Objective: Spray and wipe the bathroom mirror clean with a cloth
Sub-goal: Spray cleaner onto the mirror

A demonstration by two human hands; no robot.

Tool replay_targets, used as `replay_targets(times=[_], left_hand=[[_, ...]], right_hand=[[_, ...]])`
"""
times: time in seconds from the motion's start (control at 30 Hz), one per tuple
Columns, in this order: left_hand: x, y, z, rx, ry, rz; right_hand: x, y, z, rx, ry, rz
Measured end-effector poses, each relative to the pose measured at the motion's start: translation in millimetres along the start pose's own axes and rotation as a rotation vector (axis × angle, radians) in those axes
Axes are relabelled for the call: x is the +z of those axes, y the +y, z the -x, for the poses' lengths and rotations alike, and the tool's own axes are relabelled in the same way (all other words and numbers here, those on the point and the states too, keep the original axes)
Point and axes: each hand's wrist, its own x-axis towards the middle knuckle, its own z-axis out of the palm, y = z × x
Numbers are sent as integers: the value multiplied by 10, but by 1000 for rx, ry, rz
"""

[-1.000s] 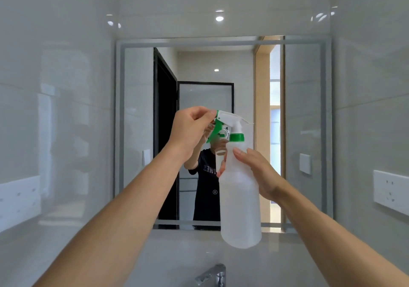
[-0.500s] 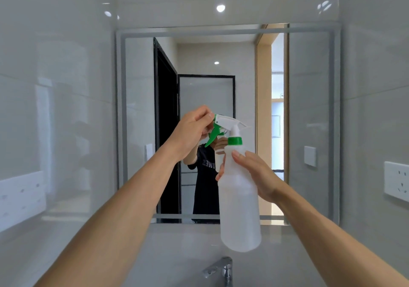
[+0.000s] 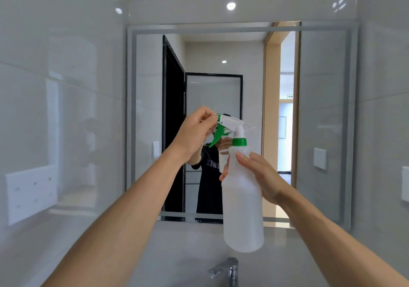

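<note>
You are facing glossy grey wall tiles (image 3: 66,65) that are reflecting ceiling lights (image 3: 231,6) at the upper centre. A white socket plate (image 3: 31,193) is sitting lower left, a chrome faucet (image 3: 228,270) bottom centre.

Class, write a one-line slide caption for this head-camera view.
Facing the mirror, the right hand holds a spray bottle while the left hand pinches its nozzle.
</note>
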Motion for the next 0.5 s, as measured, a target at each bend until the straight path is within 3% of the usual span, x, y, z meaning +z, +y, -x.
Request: replay_targets(times=[0.2, 0.37, 0.5], left_hand=[[3, 52, 11, 43, 56, -51], [44, 49, 26, -78, 74, -48], [138, 50, 300, -162, 58, -195]], right_hand=[[5, -3, -21, -9, -18, 3], [4, -8, -28, -9, 47, 7], [8, -103, -76, -33, 155, 30]])
